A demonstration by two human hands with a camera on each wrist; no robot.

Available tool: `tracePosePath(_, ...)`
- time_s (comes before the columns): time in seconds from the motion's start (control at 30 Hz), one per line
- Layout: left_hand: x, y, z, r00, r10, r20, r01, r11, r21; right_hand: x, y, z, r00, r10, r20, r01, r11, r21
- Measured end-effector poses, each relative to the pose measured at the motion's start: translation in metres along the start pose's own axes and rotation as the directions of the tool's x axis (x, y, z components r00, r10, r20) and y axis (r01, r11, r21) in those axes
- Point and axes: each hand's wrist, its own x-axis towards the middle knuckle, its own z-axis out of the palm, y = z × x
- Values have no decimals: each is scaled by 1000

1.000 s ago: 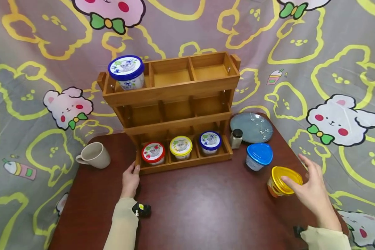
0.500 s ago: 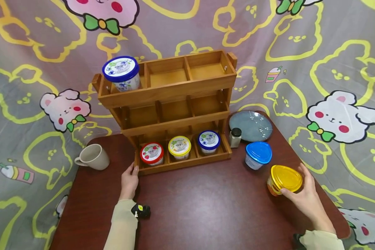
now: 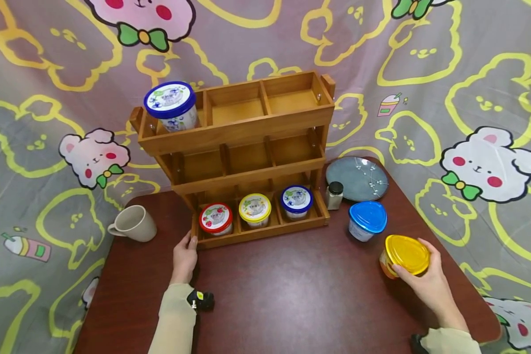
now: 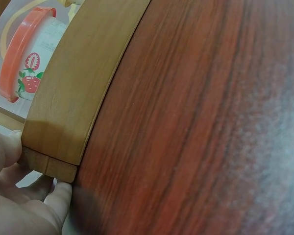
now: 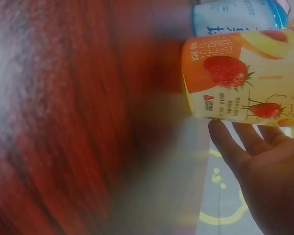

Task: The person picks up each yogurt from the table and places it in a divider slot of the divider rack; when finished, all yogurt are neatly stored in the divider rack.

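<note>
My left hand [image 3: 185, 259] grips the lower left front corner of a three-tier wooden rack [image 3: 234, 132], thumb and fingers on either side of its end in the left wrist view. On the right, my right hand [image 3: 429, 285] holds a yogurt cup with a yellow lid [image 3: 407, 254], the thumb at its near side and fingers round the far side. Strawberry and peach pictures cover the cup's wall [image 5: 235, 78] in the right wrist view. Just behind it stands a blue-lidded cup [image 3: 367, 219].
The bottom tier holds a red-lidded tub [image 3: 216, 218], a yellow-lidded tub [image 3: 254, 208] and a blue-lidded tub [image 3: 296, 199]. A larger blue-lidded tub [image 3: 171, 101] sits at top left. A mug [image 3: 134, 223] is left; a black-capped jar [image 3: 334, 195] and grey-blue plate [image 3: 356, 177] are right.
My right hand has closed in on the yellow-lidded yogurt cup and taken hold of it. The left hand stays at the rack's corner.
</note>
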Motion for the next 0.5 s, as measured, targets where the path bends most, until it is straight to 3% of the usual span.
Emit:
tracePosePath(0.27,0,1,-1,1000,-6,-1,6,1000,1,4,5,2,997,-73,26,71,996,56)
tracePosePath(0.5,0,0,0,1000,-10,-5,10,1000,1,3,9,3,997,-79,6,79,995,66)
